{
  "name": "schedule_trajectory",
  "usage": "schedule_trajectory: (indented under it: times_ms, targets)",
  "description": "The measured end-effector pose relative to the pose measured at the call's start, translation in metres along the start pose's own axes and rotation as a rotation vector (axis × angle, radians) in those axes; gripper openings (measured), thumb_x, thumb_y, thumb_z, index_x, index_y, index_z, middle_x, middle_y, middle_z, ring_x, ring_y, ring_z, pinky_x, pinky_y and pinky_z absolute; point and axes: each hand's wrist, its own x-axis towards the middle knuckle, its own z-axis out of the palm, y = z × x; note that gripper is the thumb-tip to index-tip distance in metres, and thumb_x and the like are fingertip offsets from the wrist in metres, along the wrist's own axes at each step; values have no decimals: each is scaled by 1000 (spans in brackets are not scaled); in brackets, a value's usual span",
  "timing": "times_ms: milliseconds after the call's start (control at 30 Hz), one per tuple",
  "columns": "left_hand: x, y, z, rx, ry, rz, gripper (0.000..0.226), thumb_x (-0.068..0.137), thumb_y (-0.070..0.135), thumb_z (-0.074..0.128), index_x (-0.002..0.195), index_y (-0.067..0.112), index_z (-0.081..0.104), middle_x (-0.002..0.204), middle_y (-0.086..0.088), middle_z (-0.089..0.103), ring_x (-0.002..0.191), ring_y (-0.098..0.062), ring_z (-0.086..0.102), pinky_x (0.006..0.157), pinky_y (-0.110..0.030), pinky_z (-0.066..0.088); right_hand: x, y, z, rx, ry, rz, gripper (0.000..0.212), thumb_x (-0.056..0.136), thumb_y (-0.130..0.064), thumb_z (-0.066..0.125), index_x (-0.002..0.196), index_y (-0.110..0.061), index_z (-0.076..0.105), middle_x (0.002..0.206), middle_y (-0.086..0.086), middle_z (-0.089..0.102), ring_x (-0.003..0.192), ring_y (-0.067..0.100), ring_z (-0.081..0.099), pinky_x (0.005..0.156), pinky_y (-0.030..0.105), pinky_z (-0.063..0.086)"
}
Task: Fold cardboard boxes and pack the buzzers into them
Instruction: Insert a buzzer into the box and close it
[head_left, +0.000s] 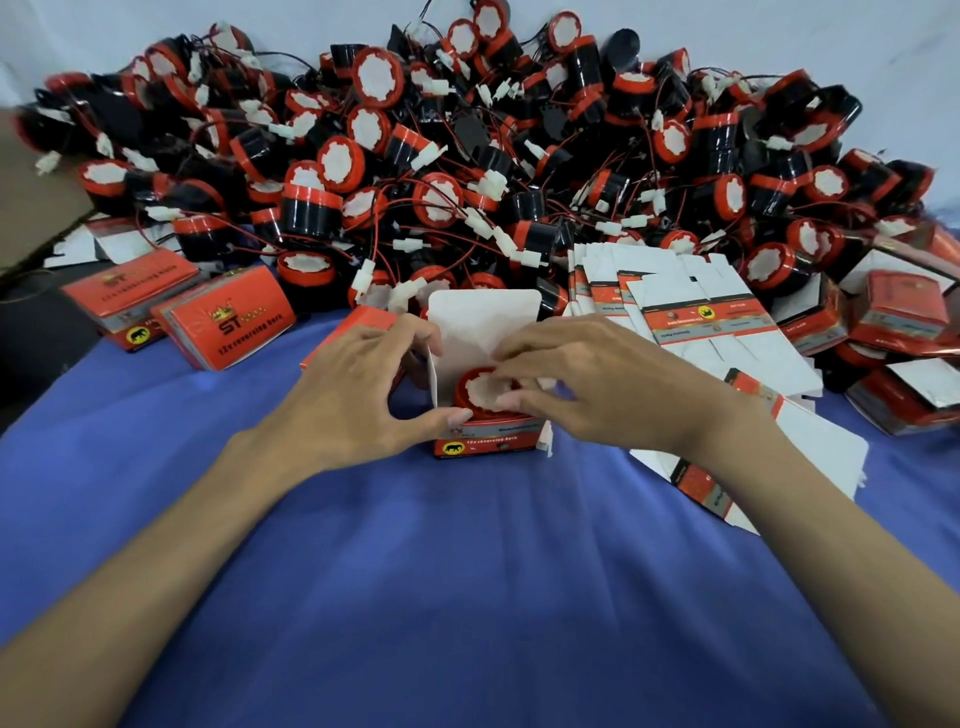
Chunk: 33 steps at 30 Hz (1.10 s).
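An open box (488, 442) stands on the blue worktop (467, 571) with a buzzer (480, 392) inside. The left hand (358, 389) grips the box's side, and the right hand (597, 379) pinches the buzzer with curled fingers.

- A blue cloth-covered desk (467, 597) carries everything.
- A small open red-and-white cardboard box (491, 441) stands at the desk's middle, with its lid flap upright at the back.
- A round red-and-black plastic buzzer (483, 397) sits inside it.
- The person's left grip (353, 400) is on the box's left side and front edge; the right grip (597, 384) lies over the buzzer from the right.
- A heap of red-and-black wired buzzers (467, 156) lies behind the box, along the far side.
- Flat white-and-red cardboard blanks (701, 312) lie stacked right of the box, before the heap.
- Red printed cardboard cartons (228, 322) lie to the left, and further red cardboard cartons (893, 322) at the far right.
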Motion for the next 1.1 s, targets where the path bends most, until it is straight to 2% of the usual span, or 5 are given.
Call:
schedule_trajectory:
  times_ms: [100, 433, 633, 833, 1100]
  targets:
    - [0, -2, 1, -3, -12, 3, 61, 71, 72, 50, 107, 22, 51, 92, 16, 48, 83, 7, 35, 67, -8, 27, -4, 7, -7, 55, 59, 49, 42, 90, -50, 50, 102, -18, 74, 109, -5, 63, 102, 14, 55, 88, 41, 44]
    - [0, -2, 2, 0, 13, 13, 59, 73, 71, 51, 109, 24, 50, 96, 16, 48, 86, 9, 34, 71, -8, 28, -2, 4, -4, -46, 14, -18, 16, 89, -31, 66, 89, -20, 78, 83, -4, 70, 92, 17, 56, 83, 41, 44]
    - [-1, 5, 5, 63, 44, 21, 62, 72, 72, 48, 103, 17, 51, 82, 11, 46, 82, -14, 47, 67, -29, 31, -1, -1, 0, -97, 4, -64, 26, 96, -19, 48, 95, -17, 74, 88, -1, 71, 84, 25, 62, 83, 42, 46]
    - [-1, 3, 5, 68, 18, 32, 62, 71, 71, 47, 100, 16, 51, 81, 7, 55, 84, -25, 57, 72, -32, 32, 0, -4, 2, -98, 2, -34, 27, 97, -23, 45, 99, -24, 72, 92, -7, 66, 87, 21, 60, 71, 36, 46]
    - [3, 11, 9, 29, 117, 18, 46, 75, 68, 50, 83, 24, 39, 58, 25, 28, 57, 6, 33, 63, -9, 23, 2, -12, 6, -101, 56, 103, 8, 89, -22, 53, 87, -26, 60, 83, -10, 58, 82, 22, 58, 62, 33, 40]
